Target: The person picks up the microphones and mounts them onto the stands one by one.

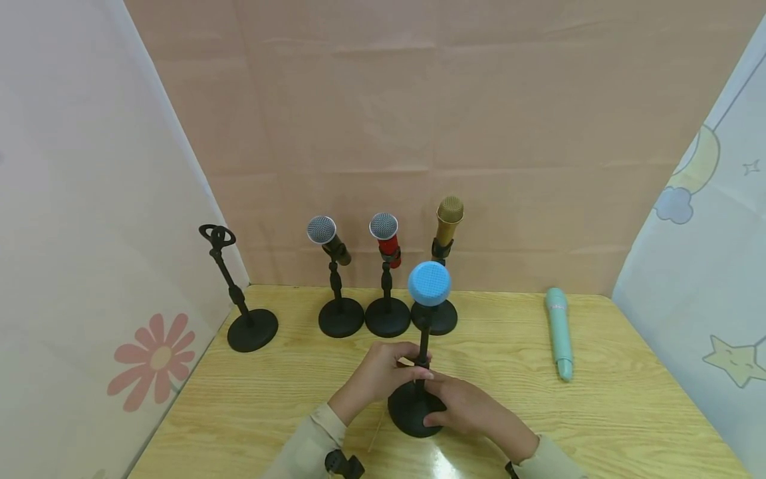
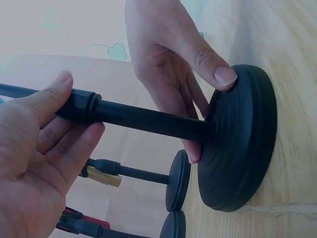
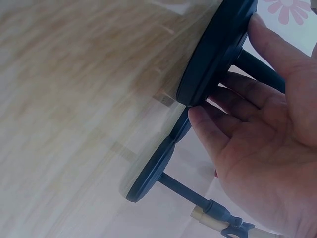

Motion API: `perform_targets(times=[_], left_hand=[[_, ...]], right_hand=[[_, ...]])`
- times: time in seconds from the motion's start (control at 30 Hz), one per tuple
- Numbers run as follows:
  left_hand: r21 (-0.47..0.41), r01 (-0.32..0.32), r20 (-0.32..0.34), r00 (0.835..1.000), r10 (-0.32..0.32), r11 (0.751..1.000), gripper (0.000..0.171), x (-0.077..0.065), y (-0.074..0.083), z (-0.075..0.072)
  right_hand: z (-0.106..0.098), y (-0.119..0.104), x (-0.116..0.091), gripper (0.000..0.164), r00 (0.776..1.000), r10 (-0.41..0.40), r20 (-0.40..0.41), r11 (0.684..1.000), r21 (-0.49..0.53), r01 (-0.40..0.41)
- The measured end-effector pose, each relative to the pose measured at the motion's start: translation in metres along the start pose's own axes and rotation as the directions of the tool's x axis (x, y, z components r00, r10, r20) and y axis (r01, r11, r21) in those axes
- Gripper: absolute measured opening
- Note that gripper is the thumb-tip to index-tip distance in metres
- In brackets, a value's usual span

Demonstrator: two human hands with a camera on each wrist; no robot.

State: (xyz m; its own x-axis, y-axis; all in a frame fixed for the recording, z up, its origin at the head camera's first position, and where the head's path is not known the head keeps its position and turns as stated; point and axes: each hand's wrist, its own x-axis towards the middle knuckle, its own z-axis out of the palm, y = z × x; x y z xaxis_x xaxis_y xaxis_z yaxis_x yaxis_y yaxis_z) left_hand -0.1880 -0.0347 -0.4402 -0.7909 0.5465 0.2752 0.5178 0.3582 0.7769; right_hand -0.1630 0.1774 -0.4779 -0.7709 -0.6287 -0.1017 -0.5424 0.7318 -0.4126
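Observation:
A black microphone stand [image 1: 423,342] carrying a microphone with a blue head [image 1: 429,283] is upright near the front middle of the table. My left hand [image 1: 383,372] pinches the pole at its collar [image 2: 81,105], thumb on one side and fingers on the other. Lower down, my right hand [image 1: 463,402] holds the round black base [image 2: 242,139], its thumb on the top face and fingertips at the rim. In the right wrist view, part of the base [image 3: 213,54] lies behind the right hand [image 3: 272,114]. Whether the base touches the table cannot be told.
Behind stand a silver-headed microphone [image 1: 322,230], a red microphone [image 1: 387,246] and a gold microphone [image 1: 449,219], each on a black stand. An unfilled stand [image 1: 251,329] is at the left. A mint-green microphone [image 1: 559,332] lies at the right of the wooden table [image 1: 628,412].

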Motion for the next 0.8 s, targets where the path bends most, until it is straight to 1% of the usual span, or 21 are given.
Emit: perform_targets(times=[0.2,0.33,0.57,0.8], left_hand=[[-0.031,0.035,-0.011,0.999,-0.036,0.999,0.023,0.0014,0.0005,0.001],[-0.05,0.046,-0.014,0.999,-0.047,0.998,0.02,0.0017,0.0003,0.0018],[-0.038,0.068,-0.008,0.998,-0.068,0.997,0.018,0.0033,-0.0014,0.0027],[-0.024,0.048,-0.021,0.999,-0.048,0.999,0.019,0.004,-0.0025,0.0036]], right_hand=[[-0.0004,-0.0002,0.0002,0.054,1.0,0.0,0.004,1.0,-0.001,0.0],[-0.0006,0.0003,0.0004,0.054,1.0,-0.002,0.005,1.0,-0.002,0.002],[-0.001,0.0008,0.0007,0.049,1.0,-0.013,0.0,1.0,0.008,0.013],[-0.0015,0.0003,0.0001,0.051,1.0,-0.016,-0.007,1.0,0.011,0.016]])
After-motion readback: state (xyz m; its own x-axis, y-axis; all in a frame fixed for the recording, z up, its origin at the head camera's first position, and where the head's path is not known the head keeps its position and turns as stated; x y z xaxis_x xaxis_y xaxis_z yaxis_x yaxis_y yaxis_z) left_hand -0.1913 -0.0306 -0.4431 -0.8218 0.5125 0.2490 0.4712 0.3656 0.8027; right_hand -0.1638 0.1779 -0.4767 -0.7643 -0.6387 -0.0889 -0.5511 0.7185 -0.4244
